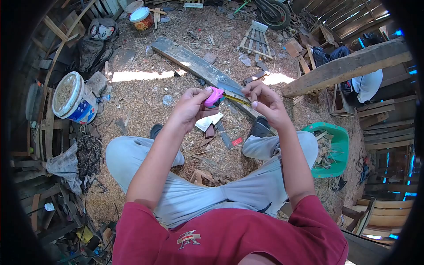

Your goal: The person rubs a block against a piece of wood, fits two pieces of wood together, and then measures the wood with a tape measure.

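A pink tape measure (213,97) is gripped in my left hand (192,107), thumb on its top. Its yellow blade (237,100) runs out a short way to the right, to my right hand (267,104), whose thumb and fingers are bent around the blade's end; whether they pinch it is too small to tell. Beneath both hands a long weathered beam (190,60) lies diagonally on the ground, with a saw blade (230,88) on it. Between my legs, a white angular piece (209,121) and a grey tool with a red label (237,141) lie on the ground.
A green tub (340,150) of wood scraps stands right of my knee. At the left is a white bucket (68,95). A thick post (349,66) slants in from the right. Further back are a slatted wooden piece (257,39), another bucket (140,17) and a wheel (274,15).
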Available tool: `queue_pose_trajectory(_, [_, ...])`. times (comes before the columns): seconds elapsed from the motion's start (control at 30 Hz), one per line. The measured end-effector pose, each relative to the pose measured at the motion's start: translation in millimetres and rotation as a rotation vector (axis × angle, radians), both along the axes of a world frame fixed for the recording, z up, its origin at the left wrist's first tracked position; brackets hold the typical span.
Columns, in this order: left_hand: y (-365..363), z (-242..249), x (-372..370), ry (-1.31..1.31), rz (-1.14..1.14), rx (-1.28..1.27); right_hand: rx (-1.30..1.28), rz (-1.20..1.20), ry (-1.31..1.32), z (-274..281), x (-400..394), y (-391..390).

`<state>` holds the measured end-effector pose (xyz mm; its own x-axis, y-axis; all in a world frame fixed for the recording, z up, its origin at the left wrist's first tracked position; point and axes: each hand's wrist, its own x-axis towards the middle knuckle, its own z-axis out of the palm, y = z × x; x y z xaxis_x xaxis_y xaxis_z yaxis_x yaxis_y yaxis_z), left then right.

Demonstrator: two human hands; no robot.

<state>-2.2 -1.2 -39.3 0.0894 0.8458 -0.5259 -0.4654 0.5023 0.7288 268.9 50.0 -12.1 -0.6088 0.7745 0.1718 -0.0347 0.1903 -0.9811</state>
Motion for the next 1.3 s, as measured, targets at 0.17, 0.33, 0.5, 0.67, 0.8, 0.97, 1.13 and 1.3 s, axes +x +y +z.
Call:
queue_pose_trajectory(0.17, [2,-2,2,-0.032,-0.026,0.001,0.067,-0.220,-0.117,-17,-8,2])
queue_pose_trajectory(0.33, [-1,-8,10,-0.155,0.010,-0.014,0.144,-0.238,-0.335,-27,-18,-7])
queue_pose_trajectory(0.5, [-8,-6,25,0.074,-0.155,-0.017,0.255,-0.185,-0.383,-30,-31,-14])
queue_pose_trajectory(0.67, [-10,-5,26,0.148,-0.236,0.086,0.261,-0.267,-0.245,-38,-37,-18])
queue_pose_trajectory(0.8, [-11,-8,24,0.232,-0.295,0.160,0.357,-0.283,-0.307,-18,-41,-28])
queue_pose_trajectory(0.97, [-6,-6,14,0.317,-0.270,0.346,0.395,-0.423,-0.258,-26,-44,-25])
queue_pose_trajectory(1.13, [-6,16,10,0.920,-0.051,0.629,0.475,-0.418,-0.345,-24,-44,-25])
queue_pose_trajectory(1.3, [-14,13,21,0.990,-0.182,0.706,0.576,-0.354,-0.414,-40,-48,-27])
